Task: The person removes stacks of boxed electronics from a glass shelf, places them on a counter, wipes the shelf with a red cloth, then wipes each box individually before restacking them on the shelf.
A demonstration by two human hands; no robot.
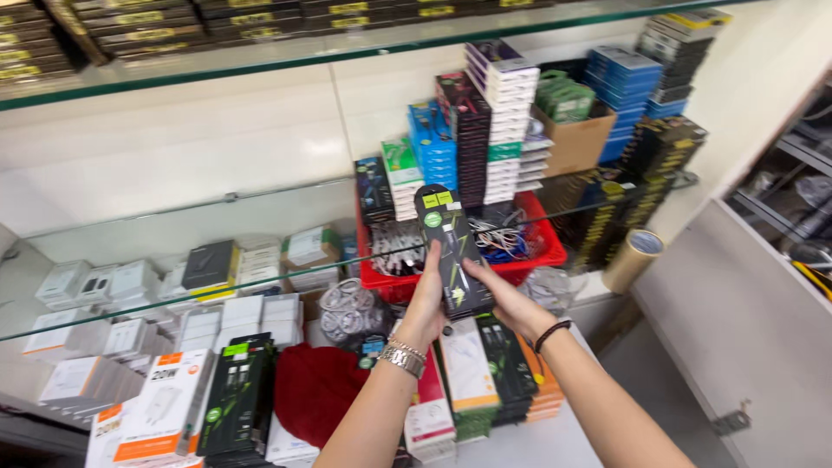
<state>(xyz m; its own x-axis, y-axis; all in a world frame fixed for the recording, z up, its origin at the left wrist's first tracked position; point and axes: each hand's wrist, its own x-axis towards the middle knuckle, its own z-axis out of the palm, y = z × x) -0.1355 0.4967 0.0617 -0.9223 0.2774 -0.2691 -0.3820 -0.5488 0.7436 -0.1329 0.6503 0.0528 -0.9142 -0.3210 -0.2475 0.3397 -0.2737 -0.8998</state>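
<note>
Head view: both hands share one grip on a tall black cable box (449, 247), the left hand (425, 303) closed along its left edge, the right hand (507, 302) cupping its lower right, keeping it upright before the red basket (546, 251) on the glass shelf (173, 299).

The box (451, 251) I hold is black with green patches. Behind it, my red basket (542, 251) carries stacks of blue boxes (431, 143) and white boxes (504, 95). My left wrist wears a silver watch (401, 356), my right a black band (551, 332).
</note>
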